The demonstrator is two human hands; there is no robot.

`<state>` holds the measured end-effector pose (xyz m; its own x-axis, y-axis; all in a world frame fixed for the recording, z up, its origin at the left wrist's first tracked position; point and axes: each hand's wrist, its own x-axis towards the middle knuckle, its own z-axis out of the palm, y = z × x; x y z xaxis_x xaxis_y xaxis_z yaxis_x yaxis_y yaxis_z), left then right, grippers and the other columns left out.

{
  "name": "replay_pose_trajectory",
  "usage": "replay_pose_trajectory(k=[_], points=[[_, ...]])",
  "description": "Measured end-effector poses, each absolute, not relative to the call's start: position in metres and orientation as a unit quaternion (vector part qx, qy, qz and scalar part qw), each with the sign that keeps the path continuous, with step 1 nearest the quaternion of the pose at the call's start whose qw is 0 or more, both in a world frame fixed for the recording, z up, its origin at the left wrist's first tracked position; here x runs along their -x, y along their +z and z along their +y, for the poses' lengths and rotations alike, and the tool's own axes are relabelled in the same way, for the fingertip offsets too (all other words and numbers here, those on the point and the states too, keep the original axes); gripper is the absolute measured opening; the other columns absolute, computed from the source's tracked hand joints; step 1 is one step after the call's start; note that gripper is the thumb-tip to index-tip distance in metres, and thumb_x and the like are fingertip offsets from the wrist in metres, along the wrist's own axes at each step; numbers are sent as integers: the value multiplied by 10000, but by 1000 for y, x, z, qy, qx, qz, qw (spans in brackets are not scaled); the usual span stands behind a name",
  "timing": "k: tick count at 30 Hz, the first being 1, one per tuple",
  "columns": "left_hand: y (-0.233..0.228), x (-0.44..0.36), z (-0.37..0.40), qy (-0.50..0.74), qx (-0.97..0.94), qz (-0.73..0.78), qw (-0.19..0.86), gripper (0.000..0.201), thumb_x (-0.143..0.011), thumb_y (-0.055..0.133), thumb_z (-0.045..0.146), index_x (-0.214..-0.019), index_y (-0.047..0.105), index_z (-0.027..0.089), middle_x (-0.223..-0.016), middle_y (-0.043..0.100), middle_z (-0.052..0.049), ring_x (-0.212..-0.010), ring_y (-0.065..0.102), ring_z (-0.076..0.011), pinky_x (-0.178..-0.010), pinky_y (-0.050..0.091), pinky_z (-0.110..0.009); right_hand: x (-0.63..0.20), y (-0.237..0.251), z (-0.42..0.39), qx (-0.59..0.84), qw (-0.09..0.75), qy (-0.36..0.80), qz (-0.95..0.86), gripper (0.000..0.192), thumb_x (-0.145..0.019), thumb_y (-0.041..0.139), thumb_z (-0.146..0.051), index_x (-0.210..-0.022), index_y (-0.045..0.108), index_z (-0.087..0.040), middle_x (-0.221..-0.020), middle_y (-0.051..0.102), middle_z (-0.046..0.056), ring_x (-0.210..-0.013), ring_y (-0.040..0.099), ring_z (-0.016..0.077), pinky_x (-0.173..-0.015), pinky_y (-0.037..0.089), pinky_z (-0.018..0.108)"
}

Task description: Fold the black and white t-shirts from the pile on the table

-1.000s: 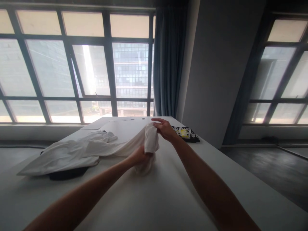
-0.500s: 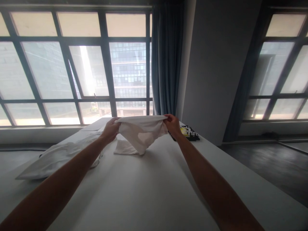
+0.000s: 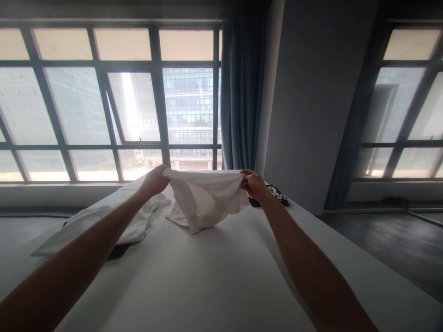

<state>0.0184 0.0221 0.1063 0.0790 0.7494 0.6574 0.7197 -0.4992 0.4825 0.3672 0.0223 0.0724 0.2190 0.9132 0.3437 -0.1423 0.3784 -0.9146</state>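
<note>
A thin white shirt [image 3: 204, 193] is stretched between my two hands above the white table [image 3: 194, 286]. My left hand [image 3: 154, 180] is closed on one end of its upper edge, and my right hand [image 3: 255, 183] pinches the other end. Between them the edge runs nearly straight. Below it the fabric hangs in loose folds, with its lowest part touching the tabletop. Exactly which part of the shirt is gripped cannot be made out.
A pile of white clothing [image 3: 134, 228] lies on the left, partly behind my left forearm, with something dark under it. Folded black printed fabric [image 3: 277, 196] sits near the right edge. Beyond the table are windows, a blue curtain [image 3: 242, 101] and a grey pillar [image 3: 311, 101].
My hands have moved slightly further apart, pulling the shirt's upper edge wider. The hanging fabric has swung and spread. The view has tilted up a little.
</note>
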Motion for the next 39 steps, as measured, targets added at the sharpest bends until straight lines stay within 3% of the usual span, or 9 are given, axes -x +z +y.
replay_pose_trajectory(k=[5,9,14,18,21,27,32,37,39], points=[[91,-12,24,550,-638,384,377,232,-771,627,352,-920,587,179,-776,642,-32,-657,620,-167,-767,553,-448,-377,62,32,511,617,161,-576,224,-596,449,-250,-747,601,-187,-695,604,1,-675,527,155,-605,406,250],[50,-31,3,408,-700,462,362,463,-763,651,507,-1080,595,174,-806,648,-50,-689,627,-196,-736,561,-446,-380,53,38,537,570,162,-601,274,-613,435,-263,-790,628,-183,-750,644,25,-759,567,188,-670,421,268],[-16,-66,-39,106,-857,454,220,886,-598,778,588,-1362,478,254,-1350,523,-131,-1134,559,-331,-898,506,-448,-380,48,41,538,573,122,-606,267,-670,425,-263,-833,624,-191,-804,655,40,-816,578,203,-769,440,301],[-48,-78,-46,134,-901,408,63,242,-808,606,347,-1010,664,229,-1232,607,-101,-1150,538,-310,-989,421,-446,-383,50,39,517,585,54,-623,264,-744,408,-247,-888,624,-200,-871,666,46,-864,586,200,-824,439,304],[-53,-69,-28,234,-872,417,105,158,-839,484,268,-860,626,202,-950,684,-89,-926,621,-249,-857,481,-375,-387,52,35,522,572,18,-633,273,-793,413,-243,-943,638,-206,-872,676,50,-860,594,206,-812,439,298],[-4,-23,12,500,-657,512,237,405,-794,475,557,-883,608,185,-774,662,-41,-702,616,-212,-602,499,-302,-396,54,32,546,454,41,-704,302,-816,425,-223,-940,696,-174,-910,705,66,-867,607,203,-799,437,270],[55,11,3,375,-784,488,86,445,-601,703,589,-846,667,219,-825,693,-44,-760,626,-244,-675,505,-316,-397,64,18,589,371,74,-714,258,-803,489,-176,-922,715,-141,-961,717,90,-895,616,212,-810,443,269],[102,62,-24,241,-790,492,274,374,-491,819,476,-729,678,224,-726,672,-20,-677,648,-252,-590,530,-322,-420,82,-16,540,229,327,-740,135,-724,707,-246,-810,723,-143,-826,712,68,-788,638,226,-690,483,285],[132,86,-20,316,-745,508,295,351,-572,781,490,-736,676,199,-677,636,-15,-699,653,-280,-595,546,-385,-433,95,-19,493,282,401,-719,192,-714,737,-277,-832,712,-128,-764,692,61,-751,643,220,-650,491,291]])
